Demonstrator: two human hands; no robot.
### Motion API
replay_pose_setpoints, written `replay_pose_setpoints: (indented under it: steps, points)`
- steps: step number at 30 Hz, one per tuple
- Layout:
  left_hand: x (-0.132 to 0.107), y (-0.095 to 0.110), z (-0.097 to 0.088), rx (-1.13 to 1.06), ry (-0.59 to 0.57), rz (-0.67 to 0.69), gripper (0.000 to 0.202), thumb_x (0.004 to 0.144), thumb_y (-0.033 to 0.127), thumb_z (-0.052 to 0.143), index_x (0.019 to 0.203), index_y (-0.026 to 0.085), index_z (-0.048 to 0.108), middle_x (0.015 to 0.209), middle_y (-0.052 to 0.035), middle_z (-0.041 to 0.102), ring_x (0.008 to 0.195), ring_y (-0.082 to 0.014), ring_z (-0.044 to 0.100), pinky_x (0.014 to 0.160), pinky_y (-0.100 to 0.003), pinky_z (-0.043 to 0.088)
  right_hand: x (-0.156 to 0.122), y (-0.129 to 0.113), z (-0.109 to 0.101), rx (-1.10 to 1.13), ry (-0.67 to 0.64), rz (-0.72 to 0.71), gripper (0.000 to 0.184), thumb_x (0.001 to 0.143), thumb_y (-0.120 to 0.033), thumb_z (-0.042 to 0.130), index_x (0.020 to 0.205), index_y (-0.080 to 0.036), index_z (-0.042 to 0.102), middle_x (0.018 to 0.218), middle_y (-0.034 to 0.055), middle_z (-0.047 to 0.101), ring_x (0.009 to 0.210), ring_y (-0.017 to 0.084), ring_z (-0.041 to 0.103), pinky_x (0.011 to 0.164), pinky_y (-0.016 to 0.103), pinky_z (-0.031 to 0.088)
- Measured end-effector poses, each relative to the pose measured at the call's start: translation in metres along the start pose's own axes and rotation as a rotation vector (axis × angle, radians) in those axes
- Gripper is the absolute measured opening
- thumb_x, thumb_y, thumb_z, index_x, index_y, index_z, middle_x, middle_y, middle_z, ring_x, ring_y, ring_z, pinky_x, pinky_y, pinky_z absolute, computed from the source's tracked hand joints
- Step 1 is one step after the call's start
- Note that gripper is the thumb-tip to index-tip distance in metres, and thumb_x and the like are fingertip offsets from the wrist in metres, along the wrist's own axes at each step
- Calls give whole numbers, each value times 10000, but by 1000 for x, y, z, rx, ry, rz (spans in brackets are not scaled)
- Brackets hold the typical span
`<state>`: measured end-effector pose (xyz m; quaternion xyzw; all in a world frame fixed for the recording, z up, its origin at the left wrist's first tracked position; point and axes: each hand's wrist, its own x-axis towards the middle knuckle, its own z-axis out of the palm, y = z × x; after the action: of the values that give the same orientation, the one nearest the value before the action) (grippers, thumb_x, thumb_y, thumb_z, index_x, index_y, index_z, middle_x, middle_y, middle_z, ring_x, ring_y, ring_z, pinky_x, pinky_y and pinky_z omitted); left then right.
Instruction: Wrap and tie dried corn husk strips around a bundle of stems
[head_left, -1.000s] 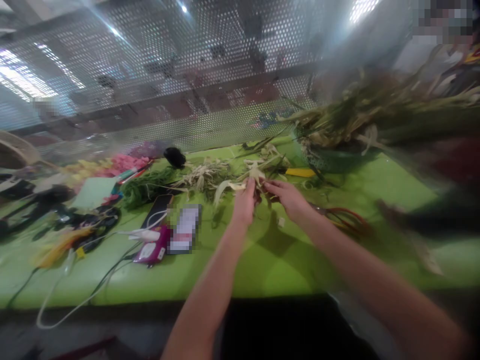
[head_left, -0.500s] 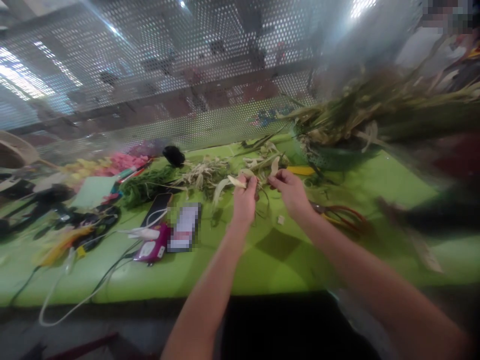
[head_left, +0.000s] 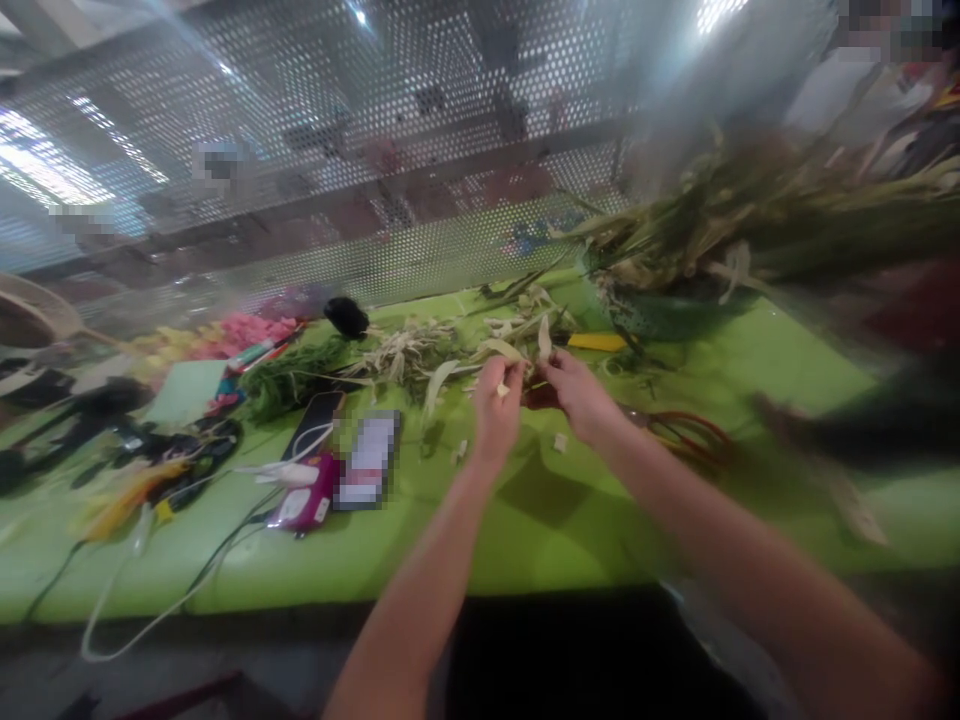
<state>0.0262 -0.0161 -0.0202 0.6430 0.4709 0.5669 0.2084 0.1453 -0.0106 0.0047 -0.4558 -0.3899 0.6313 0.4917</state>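
Observation:
In front of me, my left hand (head_left: 497, 405) is closed with its fingertips on a pale strip of dried husk (head_left: 502, 350). My right hand (head_left: 577, 392), close beside it, pinches another pale husk strip (head_left: 545, 338) that sticks up above the fingers. The fingertips of both hands nearly meet, and what lies between them is partly hidden. Just behind is a heap of dried husks and stalks (head_left: 409, 350). Two small pale scraps lie nearby: one scrap (head_left: 560, 442) below my right hand, another scrap (head_left: 460, 452) left of my left wrist.
Red-handled scissors (head_left: 694, 435) lie by my right forearm. To the left are a phone (head_left: 369, 458), a purple power bank (head_left: 309, 495) with cables, and green foliage (head_left: 289, 380). A green basket (head_left: 660, 312) of long dry leaves stands at the back right, before a perforated metal screen (head_left: 420, 150).
My left hand has moved right, closer to my right hand. A pale scrap now lies on the green table left of my left wrist. The right hand has hardly moved.

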Motion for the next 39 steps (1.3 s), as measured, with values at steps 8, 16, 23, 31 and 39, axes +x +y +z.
replay_pose_setpoints:
  steps: [8, 16, 23, 31, 39]
  points:
    - [-1, 0, -2, -26, 7, -136, 416, 946, 535, 428, 713, 192, 460, 655, 14, 431, 625, -121, 385, 630, -277, 312, 4, 8, -6, -190, 91, -388, 154, 841, -327, 587, 781, -234, 480, 641, -56, 506, 512, 102, 500, 473, 234, 442]
    - [0, 8, -1, -189, 105, -245, 419, 885, 580, 515, 751, 190, 587, 686, -13, 537, 652, -138, 487, 619, -260, 400, 1, 2, -5, -179, 118, -371, 218, 828, -390, 619, 755, -241, 477, 542, -65, 499, 440, 93, 453, 425, 232, 359]
    - [24, -8, -33, -398, -10, -427, 323, 736, 446, 743, 886, 166, 685, 826, -35, 686, 749, -137, 619, 737, -264, 473, 10, 5, -18, -221, 113, -446, 229, 817, -430, 637, 803, -228, 531, 576, -63, 533, 439, 86, 473, 420, 221, 385]
    - [19, 8, -39, 43, -151, -174, 187, 784, 358, 701, 844, 185, 738, 909, -70, 731, 872, -201, 632, 850, -319, 444, 6, 3, -16, -201, 137, -457, 246, 815, -444, 648, 828, -230, 530, 606, -40, 566, 483, 105, 529, 444, 225, 444]
    - [16, 15, -24, 44, -265, -19, 187, 833, 351, 663, 725, 199, 669, 782, -54, 664, 826, -211, 577, 830, -311, 417, 1, 3, -11, -224, 142, -445, 225, 818, -443, 635, 831, -236, 547, 622, -39, 559, 501, 112, 506, 447, 231, 399]
